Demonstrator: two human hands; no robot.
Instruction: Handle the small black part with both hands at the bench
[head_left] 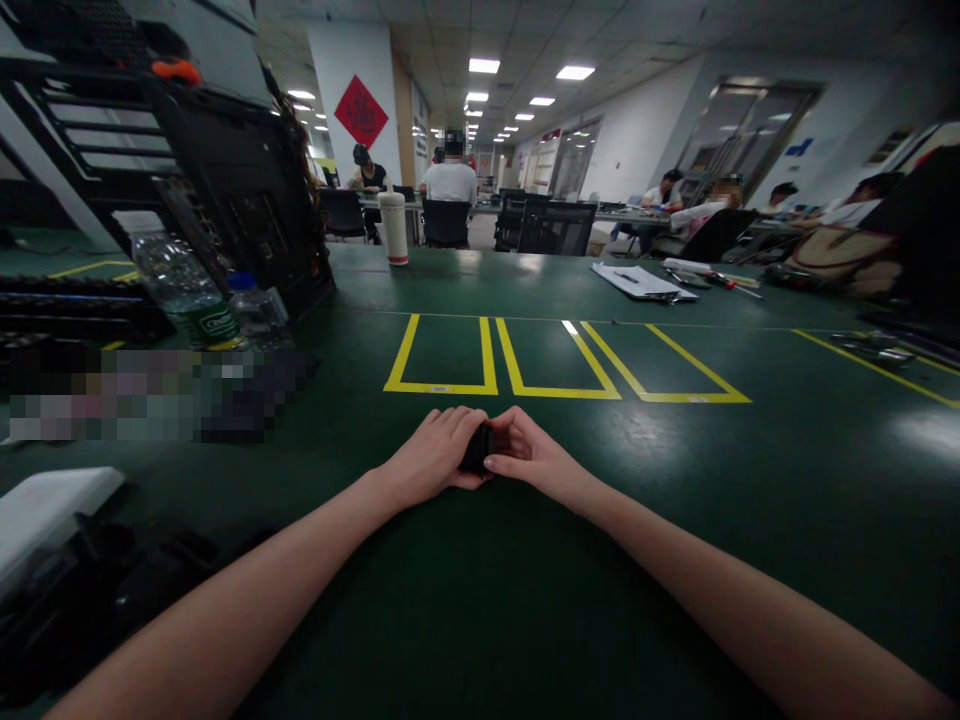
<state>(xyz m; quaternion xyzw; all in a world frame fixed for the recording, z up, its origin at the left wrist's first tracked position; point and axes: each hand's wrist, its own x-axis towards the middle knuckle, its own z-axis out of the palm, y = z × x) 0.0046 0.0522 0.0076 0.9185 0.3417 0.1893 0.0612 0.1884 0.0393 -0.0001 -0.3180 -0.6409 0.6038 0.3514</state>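
A small black box-like object is between my two hands, just above or on the green table. My left hand wraps round its left side, with the thumb underneath nearest me. From the right, my right hand pinches its edge with thumb and fingers. Most of the object is covered by my fingers, so its kind does not show. Beyond my hands, yellow tape outlines mark the table top.
On the left stand a water bottle, a blue-capped bottle and a black computer case. Farther back are a white cup and a clipboard with paper. Metal parts lie at right. Several people sit in the background.
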